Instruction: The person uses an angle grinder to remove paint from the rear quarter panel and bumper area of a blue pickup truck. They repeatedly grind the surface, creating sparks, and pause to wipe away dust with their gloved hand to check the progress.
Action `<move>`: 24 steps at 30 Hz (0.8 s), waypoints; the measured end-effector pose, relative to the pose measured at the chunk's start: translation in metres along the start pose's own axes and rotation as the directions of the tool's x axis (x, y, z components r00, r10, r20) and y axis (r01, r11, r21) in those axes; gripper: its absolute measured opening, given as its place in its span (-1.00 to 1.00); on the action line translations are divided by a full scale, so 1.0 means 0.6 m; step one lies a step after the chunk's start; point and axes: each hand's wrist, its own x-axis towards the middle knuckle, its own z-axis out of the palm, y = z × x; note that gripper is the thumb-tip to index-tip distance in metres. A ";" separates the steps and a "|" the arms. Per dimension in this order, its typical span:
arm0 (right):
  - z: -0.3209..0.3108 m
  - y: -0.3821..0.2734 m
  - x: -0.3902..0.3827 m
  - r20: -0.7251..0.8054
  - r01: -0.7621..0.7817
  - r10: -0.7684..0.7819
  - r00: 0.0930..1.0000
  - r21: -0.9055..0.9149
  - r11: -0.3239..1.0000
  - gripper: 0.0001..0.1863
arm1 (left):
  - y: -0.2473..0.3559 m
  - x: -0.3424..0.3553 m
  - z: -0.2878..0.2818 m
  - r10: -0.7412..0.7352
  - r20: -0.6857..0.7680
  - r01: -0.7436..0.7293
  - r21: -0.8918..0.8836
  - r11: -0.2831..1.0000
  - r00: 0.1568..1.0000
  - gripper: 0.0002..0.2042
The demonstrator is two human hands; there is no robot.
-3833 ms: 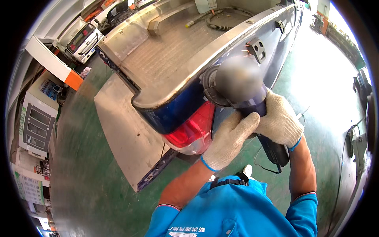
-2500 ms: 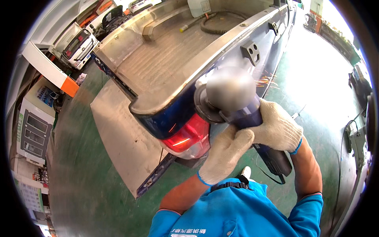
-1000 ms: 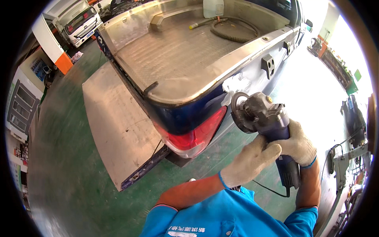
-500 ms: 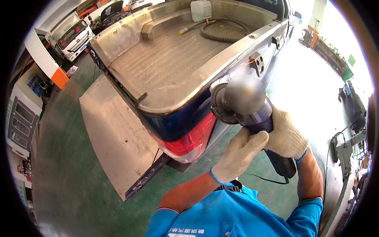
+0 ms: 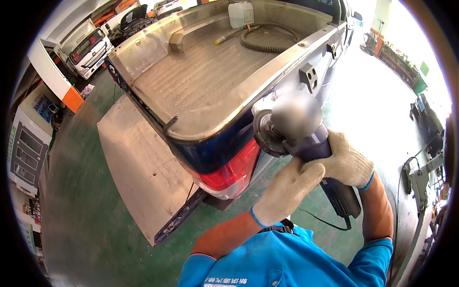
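Both my hands wear cream knitted gloves and are closed round a dark angle grinder (image 5: 342, 201). My left hand (image 5: 287, 189) grips it below the head, thumb pointing right. My right hand (image 5: 349, 162) wraps its body from the right side. The grinder's head is partly a grey blur, held against or very near a pale patch (image 5: 263, 101) on the blue pickup's rear side panel; exact contact cannot be seen. Just below the disc guard is the red tail light (image 5: 229, 170), under the blue corner (image 5: 205, 155). A black bracket (image 5: 308, 76) sits farther along the panel.
The lowered tailgate (image 5: 138, 167) juts out at left. The truck bed (image 5: 201, 76) holds a white jug (image 5: 240, 14) and a coiled hose (image 5: 267, 45). A white truck (image 5: 86, 50) stands behind. Metal equipment with cables (image 5: 418, 186) is at right, a black cord hanging from the grinder.
About a second ago the grinder was lower and right, its head sharp; it has moved up-left onto the panel, head blurred. Orange sparks in earlier frames are not visible now.
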 end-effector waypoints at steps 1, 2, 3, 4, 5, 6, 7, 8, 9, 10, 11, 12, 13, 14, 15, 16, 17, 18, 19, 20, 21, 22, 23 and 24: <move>-0.002 0.001 -0.002 0.017 -0.039 0.038 0.999 0.067 0.997 -0.39 | -0.002 -0.003 -0.001 -0.030 0.000 0.030 0.052 0.998 1.000 -0.46; -0.002 0.000 -0.005 0.044 -0.074 0.069 0.997 0.131 0.989 -0.39 | -0.005 -0.007 0.001 -0.023 -0.003 0.023 0.032 0.999 1.000 -0.43; -0.001 0.002 -0.007 0.074 -0.111 0.098 0.992 0.193 0.975 -0.40 | -0.009 -0.011 0.003 -0.016 -0.007 0.016 0.011 1.000 1.000 -0.39; 0.000 0.017 -0.009 0.083 -0.070 0.051 0.995 0.250 0.966 -0.38 | -0.012 -0.014 0.006 -0.009 -0.011 0.009 -0.010 1.000 1.000 -0.35; 0.000 0.044 -0.014 0.082 -0.033 0.008 0.997 0.305 0.952 -0.36 | -0.012 -0.015 0.013 0.023 -0.001 -0.023 -0.010 1.000 1.000 -0.34; 0.004 0.052 -0.014 0.083 -0.032 -0.002 0.997 0.412 0.911 -0.34 | -0.009 -0.015 0.019 0.057 0.006 -0.056 -0.011 0.998 0.998 -0.33; 0.008 0.060 -0.015 0.084 -0.031 -0.014 0.996 0.514 0.858 -0.32 | -0.006 -0.016 0.023 0.076 0.006 -0.076 0.008 0.997 0.997 -0.32; 0.015 0.061 -0.015 0.099 -0.070 0.007 0.995 0.653 0.754 -0.30 | -0.004 -0.017 0.025 0.095 0.000 -0.095 0.027 0.995 0.995 -0.31; 0.021 0.062 -0.014 0.116 -0.107 0.026 0.993 0.772 0.626 -0.29 | -0.003 -0.019 0.027 0.100 -0.013 -0.099 0.066 0.993 0.995 -0.29; 0.026 0.067 -0.013 0.136 -0.115 0.003 0.991 0.823 0.557 -0.28 | -0.003 -0.021 0.028 0.106 -0.025 -0.102 0.105 0.989 0.994 -0.28; 0.030 0.075 -0.010 0.156 -0.126 -0.023 0.988 0.866 0.484 -0.27 | -0.001 -0.022 0.029 0.148 -0.047 -0.138 0.165 0.977 0.988 -0.33; 0.033 0.085 -0.007 0.168 -0.136 -0.044 0.985 0.903 0.407 -0.26 | 0.000 -0.022 0.032 0.188 -0.059 -0.171 0.223 0.960 0.980 -0.38; 0.038 0.102 0.001 0.170 -0.121 -0.101 0.980 0.921 0.371 -0.26 | 0.001 -0.022 0.033 0.228 -0.069 -0.201 0.281 0.938 0.971 -0.43; 0.045 0.114 0.007 0.175 -0.125 -0.119 0.977 0.933 0.338 -0.25 | -0.001 -0.024 0.031 0.217 -0.079 -0.186 0.286 0.940 0.973 -0.42; 0.052 0.124 0.012 0.179 -0.130 -0.137 0.974 0.944 0.305 -0.25 | -0.004 -0.025 0.027 0.205 -0.090 -0.172 0.290 0.941 0.975 -0.42; 0.059 0.129 0.016 0.182 -0.135 -0.155 0.971 0.953 0.271 -0.25 | -0.005 -0.026 0.025 0.194 -0.100 -0.157 0.295 0.943 0.976 -0.42; 0.065 0.133 0.019 0.175 -0.135 -0.146 0.974 0.958 0.253 -0.25 | -0.004 -0.027 0.024 0.209 -0.105 -0.169 0.301 0.939 0.972 -0.42; 0.070 0.135 0.022 0.169 -0.134 -0.137 0.976 0.963 0.235 -0.25 | -0.002 -0.026 0.022 0.224 -0.111 -0.181 0.308 0.934 0.968 -0.42; 0.073 0.135 0.023 0.162 -0.132 -0.127 0.979 0.967 0.217 -0.25 | 0.000 -0.026 0.021 0.239 -0.116 -0.192 0.314 0.930 0.964 -0.43; 0.074 0.133 0.025 0.172 -0.141 -0.147 0.974 0.969 0.204 -0.26 | 0.002 -0.026 0.018 0.225 -0.115 -0.174 0.341 0.924 0.968 -0.43; 0.073 0.129 0.027 0.182 -0.149 -0.166 0.969 0.970 0.191 -0.27 | 0.003 -0.026 0.014 0.211 -0.115 -0.156 0.368 0.917 0.971 -0.43; 0.072 0.126 0.028 0.191 -0.158 -0.185 0.964 0.971 0.178 -0.29 | 0.003 -0.025 0.012 0.204 -0.112 -0.149 0.372 0.916 0.973 -0.44; 0.069 0.121 0.028 0.196 -0.165 -0.183 0.963 0.971 0.173 -0.29 | 0.005 -0.025 0.011 0.198 -0.110 -0.144 0.378 0.915 0.974 -0.44; 0.066 0.116 0.026 0.202 -0.172 -0.179 0.963 0.971 0.167 -0.30 | 0.005 -0.024 0.010 0.200 -0.105 -0.150 0.362 0.920 0.974 -0.44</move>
